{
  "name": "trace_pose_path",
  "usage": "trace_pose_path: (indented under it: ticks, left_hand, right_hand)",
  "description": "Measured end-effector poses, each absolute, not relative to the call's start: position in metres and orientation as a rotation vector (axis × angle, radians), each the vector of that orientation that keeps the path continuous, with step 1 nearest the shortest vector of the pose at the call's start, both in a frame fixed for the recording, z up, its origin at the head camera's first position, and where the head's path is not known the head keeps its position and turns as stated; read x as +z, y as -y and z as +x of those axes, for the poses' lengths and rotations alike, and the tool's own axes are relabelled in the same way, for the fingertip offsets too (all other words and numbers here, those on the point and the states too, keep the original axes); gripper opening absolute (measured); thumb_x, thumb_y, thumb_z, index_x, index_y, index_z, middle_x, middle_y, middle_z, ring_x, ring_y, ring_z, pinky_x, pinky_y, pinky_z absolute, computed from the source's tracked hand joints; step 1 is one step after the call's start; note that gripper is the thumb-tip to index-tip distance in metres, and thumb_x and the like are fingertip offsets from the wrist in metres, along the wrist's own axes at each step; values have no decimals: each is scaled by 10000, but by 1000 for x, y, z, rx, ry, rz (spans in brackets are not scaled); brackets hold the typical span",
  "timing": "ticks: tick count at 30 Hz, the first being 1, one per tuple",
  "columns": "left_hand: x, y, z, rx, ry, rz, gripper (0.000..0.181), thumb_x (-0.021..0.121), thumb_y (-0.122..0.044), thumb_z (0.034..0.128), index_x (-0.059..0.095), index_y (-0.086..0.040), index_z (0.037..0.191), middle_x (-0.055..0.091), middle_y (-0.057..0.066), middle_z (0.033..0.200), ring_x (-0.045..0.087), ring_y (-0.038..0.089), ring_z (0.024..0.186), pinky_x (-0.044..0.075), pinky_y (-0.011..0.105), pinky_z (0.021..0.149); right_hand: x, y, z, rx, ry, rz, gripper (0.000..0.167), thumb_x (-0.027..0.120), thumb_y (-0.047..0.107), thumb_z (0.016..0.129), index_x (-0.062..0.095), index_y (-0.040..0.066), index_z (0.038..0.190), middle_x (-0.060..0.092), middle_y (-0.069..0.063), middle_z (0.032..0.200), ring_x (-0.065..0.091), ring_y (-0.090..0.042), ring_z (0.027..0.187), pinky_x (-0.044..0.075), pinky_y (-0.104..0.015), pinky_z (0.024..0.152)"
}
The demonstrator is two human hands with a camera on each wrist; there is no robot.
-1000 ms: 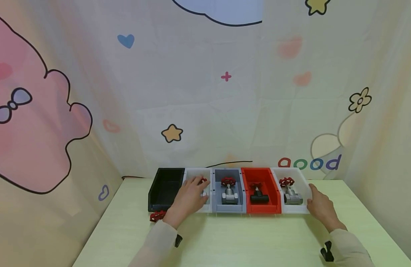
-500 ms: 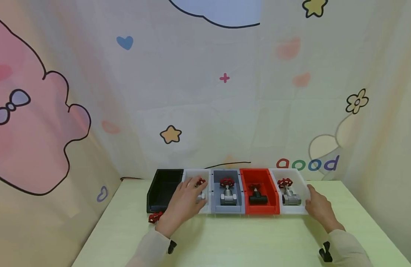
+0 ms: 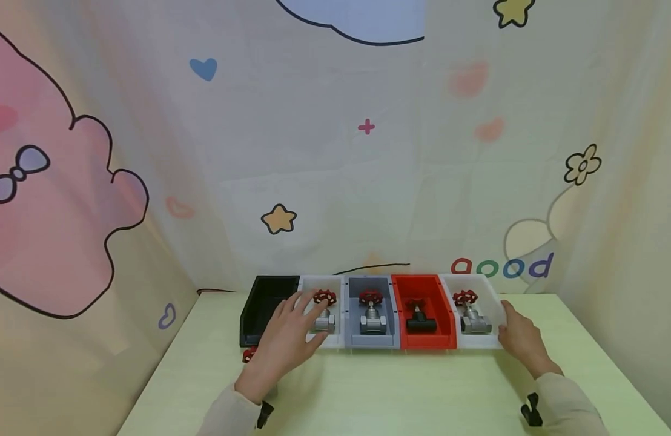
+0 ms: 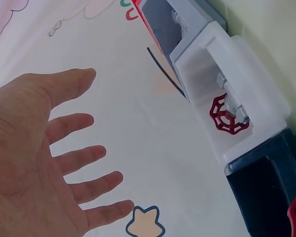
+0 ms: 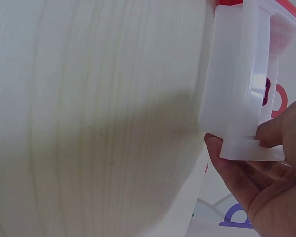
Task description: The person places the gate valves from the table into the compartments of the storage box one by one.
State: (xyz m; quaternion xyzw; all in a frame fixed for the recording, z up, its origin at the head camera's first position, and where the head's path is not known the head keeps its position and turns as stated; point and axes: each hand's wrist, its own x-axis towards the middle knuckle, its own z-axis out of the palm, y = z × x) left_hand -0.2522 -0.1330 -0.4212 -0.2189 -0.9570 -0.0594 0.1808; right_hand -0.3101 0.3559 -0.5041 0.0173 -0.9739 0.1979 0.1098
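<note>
My left hand (image 3: pixel 283 339), fingers spread and holding nothing, hovers before the black bin (image 3: pixel 249 315) and the left white bin (image 3: pixel 338 287). A metal valve (image 3: pixel 323 321) with a red handwheel lies in that white bin; the left wrist view shows its handwheel (image 4: pixel 227 118) apart from the fingers. At the row's right end my right hand (image 3: pixel 523 339) grips the side wall of the right white bin (image 5: pixel 234 74), thumb over the edge and fingers outside. Inside this bin is another metal valve (image 3: pixel 477 324). Partly behind my left hand, a red handwheel (image 3: pixel 249 354) shows on the table.
Between the white bins stand a grey bin (image 3: pixel 349 333) with a metal valve (image 3: pixel 372 324) and a red bin (image 3: pixel 450 327) with a black-bodied valve (image 3: pixel 421 323). A printed curtain (image 3: pixel 335 181) hangs behind the pale table (image 3: pixel 395 393).
My left hand has drawn back from the left white bin, down and to the left, uncovering the valve in it. The right hand keeps its grip on the right white bin.
</note>
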Motion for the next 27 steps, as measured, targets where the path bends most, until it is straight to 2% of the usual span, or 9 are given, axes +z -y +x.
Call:
trace_pose_path:
  ticks: [7,27]
  left_hand:
    - [-423,142,-240,-189,2731,-582,695,709,-438,869,439,-266,1486,384,39,1572,356,336,1437,319,567,1138]
    - [-431,170,-211,-150,2736,-526,678,692,-469,870,470,-241,1469,398,60,1561,367,350,1429,316,579,1130]
  right_hand:
    - [-506,-355,-309,582,2869,39,583,540,21,885,315,-132,1401,543,-446,1177,593,-586,959,494,-638,721]
    - [-505,-354,-311,608,2904,-12,590,540,23,893,296,-118,1412,512,-437,1241,557,-595,1064,480,-667,804]
